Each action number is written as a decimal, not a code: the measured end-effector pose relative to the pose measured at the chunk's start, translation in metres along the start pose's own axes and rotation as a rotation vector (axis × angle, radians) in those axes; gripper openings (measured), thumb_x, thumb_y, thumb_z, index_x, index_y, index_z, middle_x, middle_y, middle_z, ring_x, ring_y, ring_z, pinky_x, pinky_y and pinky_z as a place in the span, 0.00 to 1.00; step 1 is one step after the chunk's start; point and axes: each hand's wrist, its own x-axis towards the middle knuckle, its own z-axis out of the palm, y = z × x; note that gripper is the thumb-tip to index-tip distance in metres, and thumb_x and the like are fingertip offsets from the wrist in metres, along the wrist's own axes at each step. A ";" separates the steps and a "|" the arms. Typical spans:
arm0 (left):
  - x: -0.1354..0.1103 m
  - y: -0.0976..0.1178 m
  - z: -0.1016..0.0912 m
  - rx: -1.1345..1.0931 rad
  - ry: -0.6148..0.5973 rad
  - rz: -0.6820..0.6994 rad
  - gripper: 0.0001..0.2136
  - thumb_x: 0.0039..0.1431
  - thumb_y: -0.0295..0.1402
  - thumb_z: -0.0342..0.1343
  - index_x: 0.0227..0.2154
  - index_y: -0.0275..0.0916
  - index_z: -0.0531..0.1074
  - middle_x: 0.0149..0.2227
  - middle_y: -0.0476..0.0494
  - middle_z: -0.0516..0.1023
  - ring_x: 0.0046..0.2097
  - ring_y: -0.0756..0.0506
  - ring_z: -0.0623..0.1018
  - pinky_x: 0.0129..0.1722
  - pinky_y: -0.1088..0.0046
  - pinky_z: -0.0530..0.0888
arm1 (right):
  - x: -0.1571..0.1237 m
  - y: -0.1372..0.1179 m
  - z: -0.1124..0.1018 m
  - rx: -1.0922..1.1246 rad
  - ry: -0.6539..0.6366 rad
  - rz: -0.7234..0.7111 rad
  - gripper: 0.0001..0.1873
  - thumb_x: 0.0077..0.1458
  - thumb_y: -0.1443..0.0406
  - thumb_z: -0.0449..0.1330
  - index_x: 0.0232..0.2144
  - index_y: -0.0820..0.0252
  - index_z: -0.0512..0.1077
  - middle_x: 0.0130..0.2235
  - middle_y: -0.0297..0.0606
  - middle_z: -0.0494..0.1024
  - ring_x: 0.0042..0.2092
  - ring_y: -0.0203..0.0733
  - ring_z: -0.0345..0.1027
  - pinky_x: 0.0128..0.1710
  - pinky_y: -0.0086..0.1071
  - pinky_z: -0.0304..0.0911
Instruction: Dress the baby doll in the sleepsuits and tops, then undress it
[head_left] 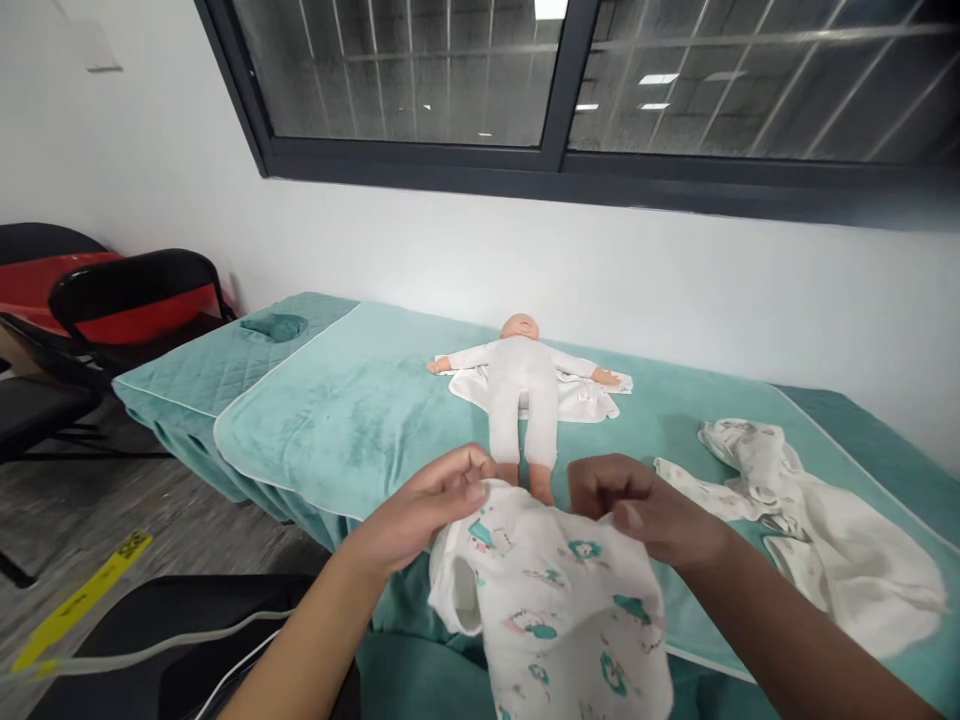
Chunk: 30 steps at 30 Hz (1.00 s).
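Note:
Between my hands hangs a white baby garment (570, 600) printed with small teal and pink pictures. My left hand (442, 500) pinches its upper left edge, near a short sleeve-like opening. At the upper right edge, my right hand (626, 500) grips the cloth with curled fingers. Just beyond lies a baby doll (523, 380) on its back, arms spread, its body white and its head toward the wall. A white cloth (589, 400) is spread beneath the doll. My hands partly cover the view of its feet.
A teal-covered massage bed (337, 390) stands along the wall under a dark-framed window (420, 160). More white baby clothes (840, 540) lie crumpled at its right. Black and red folding chairs (142, 290) are at the left. Pale cables (172, 645) cross a black seat at the lower left.

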 end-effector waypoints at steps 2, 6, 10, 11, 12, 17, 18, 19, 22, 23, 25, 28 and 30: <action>0.005 0.011 0.000 0.114 0.018 -0.019 0.12 0.60 0.40 0.59 0.37 0.40 0.64 0.34 0.51 0.64 0.34 0.52 0.66 0.35 0.77 0.63 | 0.007 -0.002 -0.004 -0.097 -0.038 0.105 0.25 0.61 0.48 0.57 0.22 0.60 0.62 0.23 0.28 0.58 0.25 0.30 0.48 0.27 0.30 0.47; 0.006 0.023 0.005 0.458 0.065 0.046 0.11 0.56 0.26 0.59 0.41 0.42 0.67 0.41 0.49 0.68 0.43 0.48 0.70 0.43 0.74 0.66 | 0.015 -0.003 -0.003 -0.316 -0.161 0.417 0.20 0.58 0.51 0.61 0.26 0.60 0.64 0.25 0.27 0.61 0.27 0.31 0.52 0.28 0.29 0.49; 0.006 0.023 0.010 0.771 0.004 0.143 0.25 0.45 0.15 0.47 0.44 0.45 0.70 0.41 0.49 0.71 0.46 0.47 0.71 0.47 0.71 0.66 | 0.016 -0.003 0.006 -0.554 -0.205 0.424 0.22 0.56 0.53 0.64 0.23 0.59 0.59 0.25 0.26 0.58 0.27 0.30 0.50 0.27 0.29 0.47; 0.006 0.022 0.010 0.857 -0.013 0.170 0.27 0.44 0.14 0.46 0.45 0.45 0.70 0.41 0.49 0.72 0.46 0.47 0.71 0.48 0.69 0.66 | 0.016 -0.004 0.008 -0.605 -0.161 0.368 0.22 0.57 0.54 0.63 0.23 0.59 0.58 0.25 0.26 0.58 0.28 0.31 0.50 0.28 0.30 0.47; 0.007 0.020 0.010 0.950 -0.014 0.195 0.28 0.43 0.14 0.45 0.46 0.45 0.70 0.41 0.49 0.72 0.46 0.46 0.71 0.48 0.68 0.65 | 0.016 -0.006 0.011 -0.655 -0.104 0.303 0.21 0.58 0.55 0.62 0.23 0.58 0.58 0.26 0.27 0.58 0.29 0.32 0.51 0.29 0.31 0.48; 0.006 0.016 -0.002 1.262 0.042 0.182 0.12 0.52 0.20 0.50 0.36 0.43 0.71 0.35 0.50 0.74 0.42 0.45 0.70 0.43 0.67 0.62 | 0.019 -0.020 0.020 -0.870 0.019 -0.018 0.18 0.61 0.59 0.60 0.23 0.56 0.60 0.25 0.30 0.60 0.31 0.37 0.55 0.35 0.35 0.54; 0.006 0.016 -0.005 1.278 0.053 0.178 0.08 0.54 0.21 0.51 0.32 0.42 0.70 0.33 0.51 0.74 0.40 0.45 0.70 0.41 0.68 0.61 | 0.019 -0.022 0.019 -0.932 0.014 -0.061 0.17 0.62 0.60 0.59 0.23 0.55 0.61 0.24 0.31 0.60 0.30 0.38 0.55 0.36 0.36 0.55; 0.006 0.015 -0.009 1.295 0.085 0.181 0.06 0.55 0.23 0.51 0.29 0.41 0.68 0.31 0.51 0.73 0.38 0.46 0.70 0.40 0.68 0.60 | 0.019 -0.023 0.018 -1.011 0.010 -0.089 0.16 0.62 0.61 0.59 0.23 0.55 0.62 0.24 0.31 0.61 0.30 0.38 0.55 0.37 0.37 0.56; 0.006 0.010 -0.023 1.381 0.304 0.222 0.06 0.54 0.23 0.52 0.26 0.41 0.63 0.28 0.50 0.70 0.36 0.46 0.68 0.38 0.68 0.59 | 0.020 -0.020 0.009 -1.294 0.064 -0.065 0.17 0.62 0.59 0.59 0.22 0.56 0.64 0.24 0.32 0.63 0.30 0.39 0.55 0.37 0.39 0.54; 0.006 0.007 -0.027 1.401 0.398 0.236 0.07 0.53 0.23 0.52 0.26 0.41 0.62 0.28 0.50 0.69 0.35 0.45 0.67 0.38 0.68 0.59 | 0.020 -0.016 0.005 -1.356 0.114 -0.020 0.17 0.62 0.59 0.58 0.22 0.56 0.64 0.25 0.34 0.65 0.32 0.40 0.56 0.36 0.38 0.53; 0.007 0.001 -0.032 1.372 0.574 0.268 0.07 0.52 0.22 0.51 0.26 0.41 0.61 0.29 0.49 0.68 0.35 0.45 0.66 0.37 0.68 0.59 | 0.020 -0.007 -0.003 -1.358 0.227 0.105 0.16 0.62 0.58 0.57 0.24 0.57 0.67 0.32 0.37 0.70 0.34 0.41 0.60 0.34 0.37 0.54; 0.013 -0.009 -0.027 1.115 0.786 0.287 0.08 0.50 0.22 0.51 0.26 0.41 0.58 0.30 0.50 0.66 0.35 0.46 0.66 0.35 0.70 0.60 | 0.027 0.014 -0.010 -1.120 0.269 0.255 0.13 0.62 0.57 0.55 0.29 0.57 0.71 0.42 0.39 0.73 0.36 0.41 0.65 0.35 0.36 0.59; 0.020 -0.015 -0.017 0.891 0.858 0.255 0.09 0.50 0.24 0.53 0.26 0.41 0.57 0.30 0.51 0.65 0.34 0.48 0.66 0.35 0.72 0.62 | 0.035 0.033 -0.009 -0.872 0.169 0.286 0.12 0.61 0.56 0.57 0.33 0.57 0.73 0.42 0.38 0.75 0.39 0.41 0.67 0.38 0.36 0.63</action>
